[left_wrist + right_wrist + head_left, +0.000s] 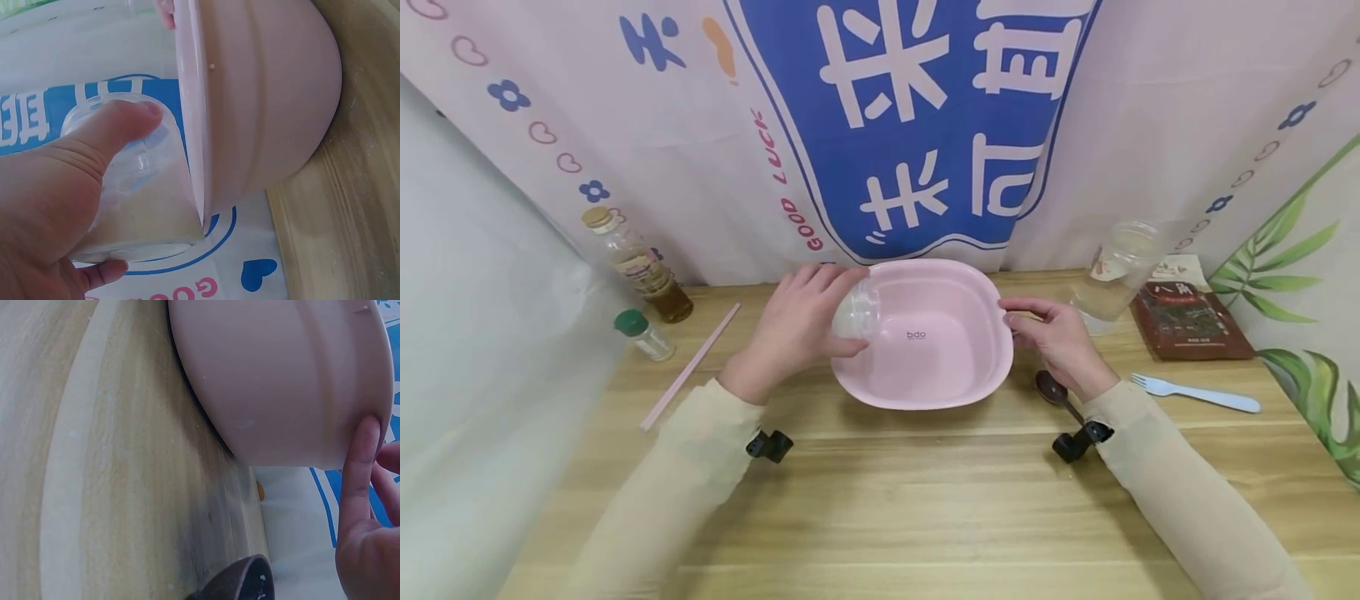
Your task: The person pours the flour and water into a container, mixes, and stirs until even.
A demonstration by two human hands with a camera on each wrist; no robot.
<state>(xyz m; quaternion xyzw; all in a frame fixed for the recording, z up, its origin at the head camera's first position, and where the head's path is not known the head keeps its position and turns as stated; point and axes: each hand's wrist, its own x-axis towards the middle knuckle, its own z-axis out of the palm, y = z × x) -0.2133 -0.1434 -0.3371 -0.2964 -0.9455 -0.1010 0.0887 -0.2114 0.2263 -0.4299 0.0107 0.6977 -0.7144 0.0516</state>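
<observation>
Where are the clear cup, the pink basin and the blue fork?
clear cup (855, 312), head view, its side wall.
pink basin (992, 287), head view, right rear rim.
blue fork (1202, 395), head view, its handle.

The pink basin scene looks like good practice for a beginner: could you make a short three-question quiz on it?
1. True or false: the left hand holds a clear plastic cup tipped against the rim of the pink basin.
2. What does the right hand touch? A) the blue fork B) the basin's right rim C) the red packet
3. Fill in: left of the basin, near the green-capped shaker, lies a pair of pink ____.

Key: 1 true; 2 B; 3 chopsticks.
</observation>
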